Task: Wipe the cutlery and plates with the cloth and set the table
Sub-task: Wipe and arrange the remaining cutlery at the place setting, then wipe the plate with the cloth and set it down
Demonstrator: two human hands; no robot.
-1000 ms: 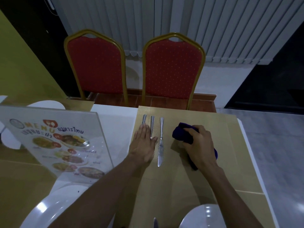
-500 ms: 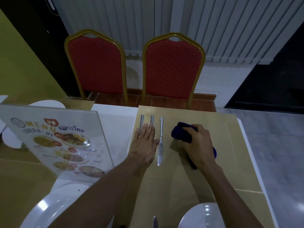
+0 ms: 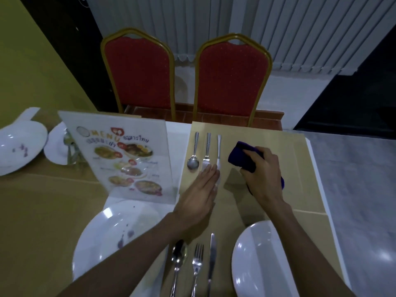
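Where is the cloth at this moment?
Head view, right of centre: the dark blue cloth is gripped in the right hand, just right of the far knife.

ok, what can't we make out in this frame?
Head view only.
- Blade of far knife: partly under left hand fingers.
- Most of cloth: wrapped in right hand.
- Handles of near spoon, near fork, near knife: cut off by bottom edge.
- Count of cutlery behind menu stand: blurred, partly hidden.

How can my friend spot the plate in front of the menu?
Find the standing menu card on the left of the table. In front of it, nearer the person, lies a white plate. Unlike the clean plate to its right, it has purple spots.
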